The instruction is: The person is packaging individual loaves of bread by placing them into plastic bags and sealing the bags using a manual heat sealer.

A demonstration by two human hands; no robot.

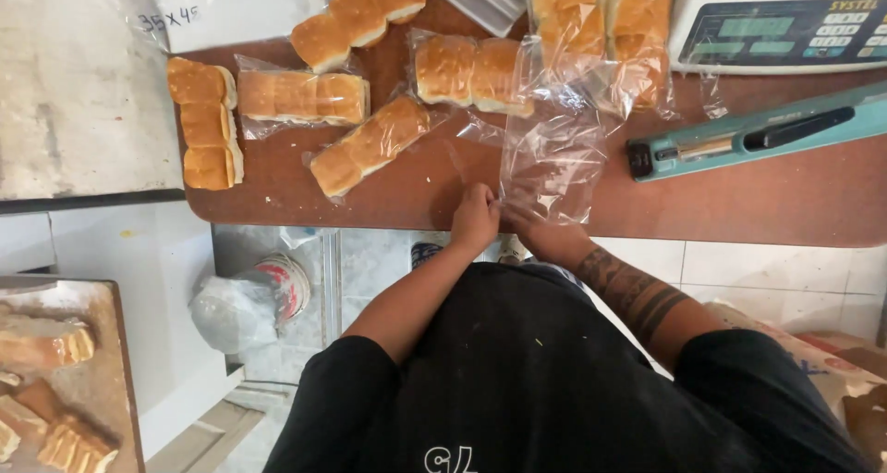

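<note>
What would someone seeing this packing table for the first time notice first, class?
Rows of golden bread rolls, some in clear wrap and some bare, lie spread over the back and left of the brown table. At its near edge the left hand and right hand meet on an empty clear plastic bag. To the right lie a teal sealing tool and a weighing scale.

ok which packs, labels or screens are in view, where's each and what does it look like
Empty clear bag: table edge, both hands at its opening.
Bagged rolls: left of centre, clear wrap, golden row.
Bagged rolls: centre, lying diagonal.
Bagged rolls: top centre.
Scale screen: top right, greenish panel, white housing.
</note>
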